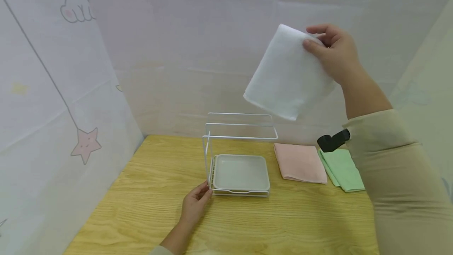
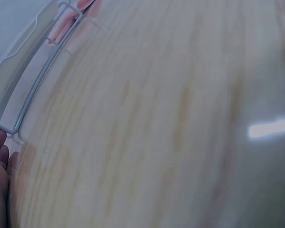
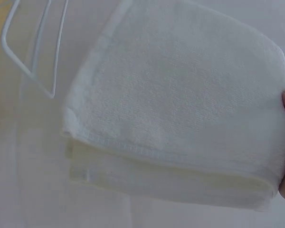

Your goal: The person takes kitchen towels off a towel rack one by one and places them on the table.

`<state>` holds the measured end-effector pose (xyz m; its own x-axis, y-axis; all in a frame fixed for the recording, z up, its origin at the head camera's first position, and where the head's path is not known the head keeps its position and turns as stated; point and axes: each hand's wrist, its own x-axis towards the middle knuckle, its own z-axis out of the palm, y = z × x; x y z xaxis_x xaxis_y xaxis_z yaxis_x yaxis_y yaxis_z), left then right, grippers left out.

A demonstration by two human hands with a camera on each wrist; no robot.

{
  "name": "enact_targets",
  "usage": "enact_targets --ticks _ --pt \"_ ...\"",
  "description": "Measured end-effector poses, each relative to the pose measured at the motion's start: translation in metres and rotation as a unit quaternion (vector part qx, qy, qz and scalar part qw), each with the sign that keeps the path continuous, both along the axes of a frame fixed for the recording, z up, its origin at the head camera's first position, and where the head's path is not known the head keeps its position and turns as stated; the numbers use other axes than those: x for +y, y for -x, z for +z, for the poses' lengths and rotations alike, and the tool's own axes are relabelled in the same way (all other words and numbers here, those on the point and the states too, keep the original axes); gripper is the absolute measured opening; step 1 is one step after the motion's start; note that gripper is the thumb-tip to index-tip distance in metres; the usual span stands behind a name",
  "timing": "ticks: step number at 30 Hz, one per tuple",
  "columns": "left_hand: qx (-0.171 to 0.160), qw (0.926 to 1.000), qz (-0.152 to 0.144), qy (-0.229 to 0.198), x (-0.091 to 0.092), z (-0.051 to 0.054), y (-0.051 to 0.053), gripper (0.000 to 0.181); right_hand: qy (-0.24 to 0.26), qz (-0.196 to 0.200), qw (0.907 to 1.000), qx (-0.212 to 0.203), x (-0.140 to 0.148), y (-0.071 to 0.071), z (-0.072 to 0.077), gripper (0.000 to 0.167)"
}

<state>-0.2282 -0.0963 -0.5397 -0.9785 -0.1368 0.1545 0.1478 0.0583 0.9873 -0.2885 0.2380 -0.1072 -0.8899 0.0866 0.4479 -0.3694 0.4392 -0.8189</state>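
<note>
My right hand [image 1: 336, 52] pinches a folded white towel [image 1: 288, 74] by its upper right corner, high above the table. The towel hangs tilted, and its layered lower edge shows in the right wrist view. Below and to its left stands a white wire towel rack [image 1: 240, 137] with several horizontal bars on top and a pale tray [image 1: 242, 172] in its base. My left hand [image 1: 194, 204] holds the rack's front left corner between thumb and fingers, low at the tabletop. Only part of that hand shows in the left wrist view, by the rack's base frame [image 2: 31, 97].
A folded pink towel [image 1: 301, 163] lies on the wooden table [image 1: 159, 192] to the right of the rack. Beside it is a folded green towel [image 1: 343, 170]. Pale printed curtains [image 1: 184, 58] stand behind the table and along its left side.
</note>
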Motion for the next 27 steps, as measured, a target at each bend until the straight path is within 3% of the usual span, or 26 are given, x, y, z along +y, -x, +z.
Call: enact_targets --ticks 7,13,27 --pt "0.004 1.0000 0.002 0.005 0.000 -0.003 0.003 0.036 -0.001 -0.028 0.9996 -0.001 0.024 -0.003 -0.007 0.028" --pt "0.007 0.9999 0.000 0.007 0.001 -0.003 0.004 0.036 -0.052 -0.071 0.9959 -0.023 0.044 -0.005 -0.018 0.025" --pt "-0.004 0.9999 0.001 0.014 0.000 0.003 0.000 0.037 -0.141 -0.099 0.9843 -0.037 0.064 -0.015 -0.063 0.036"
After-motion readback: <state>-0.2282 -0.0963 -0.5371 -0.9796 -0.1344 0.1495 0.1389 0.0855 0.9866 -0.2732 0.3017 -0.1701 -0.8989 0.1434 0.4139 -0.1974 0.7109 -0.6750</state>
